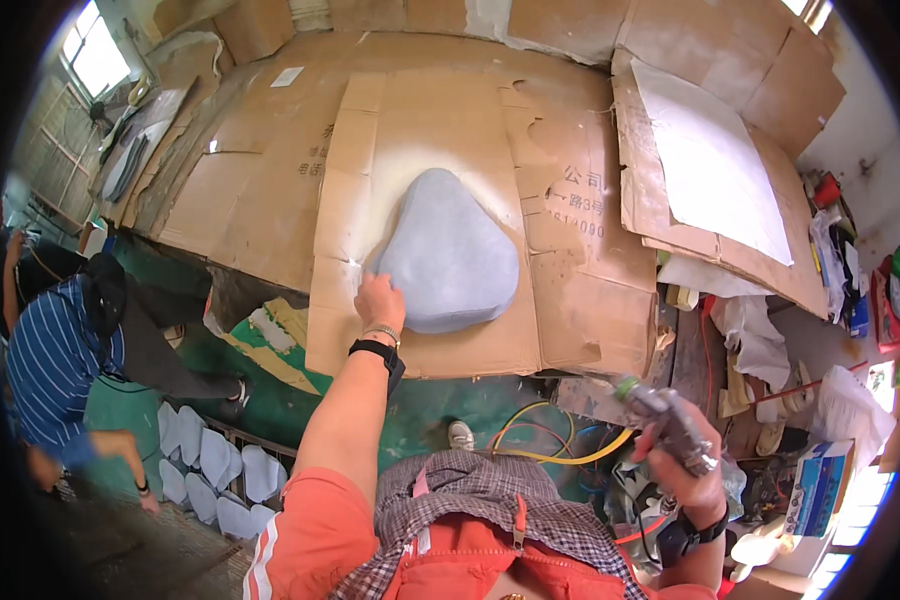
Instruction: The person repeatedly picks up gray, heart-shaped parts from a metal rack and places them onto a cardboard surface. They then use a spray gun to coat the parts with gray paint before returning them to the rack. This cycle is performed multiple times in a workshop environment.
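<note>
Checked apron (490,490) and red top (320,515) sit nearest; beyond them, the grey rounded-triangular pad (455,255) lies on a cardboard sheet (355,170), narrow end pointing away; the left hand (380,302) curls its fingers at the pad's lower-left edge, though whether they pinch it I cannot tell. Off to the right, the right hand (700,488) grips a spray gun (667,420); farther out, a white sheet (710,150) lies on cardboard, and grey pieces (214,458) rest in rows at lower left, near a person in a striped blue shirt (50,355).
</note>
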Demonstrator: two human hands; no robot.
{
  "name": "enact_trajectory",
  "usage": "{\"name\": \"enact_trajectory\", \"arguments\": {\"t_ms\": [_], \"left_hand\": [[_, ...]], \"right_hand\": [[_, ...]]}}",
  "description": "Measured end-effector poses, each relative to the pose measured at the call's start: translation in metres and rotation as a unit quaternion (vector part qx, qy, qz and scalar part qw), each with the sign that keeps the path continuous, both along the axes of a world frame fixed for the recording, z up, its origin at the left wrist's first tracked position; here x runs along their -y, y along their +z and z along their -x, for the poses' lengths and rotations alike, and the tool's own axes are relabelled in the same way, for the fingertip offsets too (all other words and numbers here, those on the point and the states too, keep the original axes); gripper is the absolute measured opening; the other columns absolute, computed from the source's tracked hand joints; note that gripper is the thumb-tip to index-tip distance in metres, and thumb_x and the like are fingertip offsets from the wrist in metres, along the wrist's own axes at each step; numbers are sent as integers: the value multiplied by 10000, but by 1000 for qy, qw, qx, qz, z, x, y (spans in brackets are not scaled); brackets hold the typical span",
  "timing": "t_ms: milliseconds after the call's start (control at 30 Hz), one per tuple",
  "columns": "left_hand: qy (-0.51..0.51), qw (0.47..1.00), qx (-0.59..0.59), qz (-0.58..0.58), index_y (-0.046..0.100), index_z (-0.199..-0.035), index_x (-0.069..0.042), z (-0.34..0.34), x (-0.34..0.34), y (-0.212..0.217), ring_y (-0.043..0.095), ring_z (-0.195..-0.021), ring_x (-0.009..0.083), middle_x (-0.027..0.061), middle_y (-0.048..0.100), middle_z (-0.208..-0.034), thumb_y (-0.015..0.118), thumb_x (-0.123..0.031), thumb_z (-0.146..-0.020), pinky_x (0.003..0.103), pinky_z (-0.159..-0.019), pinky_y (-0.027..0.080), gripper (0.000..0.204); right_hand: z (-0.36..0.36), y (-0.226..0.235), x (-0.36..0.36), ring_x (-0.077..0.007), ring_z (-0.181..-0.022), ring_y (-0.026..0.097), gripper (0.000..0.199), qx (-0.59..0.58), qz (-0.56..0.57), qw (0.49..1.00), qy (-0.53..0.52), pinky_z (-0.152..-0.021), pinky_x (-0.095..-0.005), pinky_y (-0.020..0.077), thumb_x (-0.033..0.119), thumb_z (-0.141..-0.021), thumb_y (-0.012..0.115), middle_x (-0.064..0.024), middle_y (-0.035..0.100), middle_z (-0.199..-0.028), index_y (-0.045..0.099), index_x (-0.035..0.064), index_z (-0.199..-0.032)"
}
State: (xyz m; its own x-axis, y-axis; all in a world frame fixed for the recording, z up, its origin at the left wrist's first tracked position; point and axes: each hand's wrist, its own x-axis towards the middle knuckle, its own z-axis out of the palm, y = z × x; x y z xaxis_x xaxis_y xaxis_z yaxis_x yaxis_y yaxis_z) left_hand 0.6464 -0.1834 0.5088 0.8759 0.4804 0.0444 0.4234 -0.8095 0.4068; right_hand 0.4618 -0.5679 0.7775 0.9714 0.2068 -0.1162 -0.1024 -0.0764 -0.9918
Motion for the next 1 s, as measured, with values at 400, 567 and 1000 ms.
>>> {"name": "enact_trajectory", "arguments": {"t_ms": [400,567,1000], "left_hand": [[274,665,152,678,578,-1073,-11,-17,3,-3,591,-848,225,94,608,-966,489,65,-740,425,-705,519,353],[120,687,68,714,582,-1062,-23,-21,2,-2,596,-855,254,114,607,-958,432,63,-734,463,-731,522,371],[-100,498,296,809,550,-1118,-2,-20,-37,163,592,-1002,218,103,603,-1092,473,58,-799,353,-899,491,334]], "right_hand": [[-5,2,6,-177,-734,604,607,-14,1,995,-101,-699,-313,492,105,-746,662,-107,611,-809,422,-37,-1285],[4,-5,1,-183,-718,603,568,-12,-19,998,-65,-701,-320,491,107,-749,658,-105,608,-791,441,-44,-1252],[25,10,13,-171,-775,591,696,-30,13,999,-37,-749,-305,466,236,-754,727,-95,607,-847,401,-39,-1304]]}}
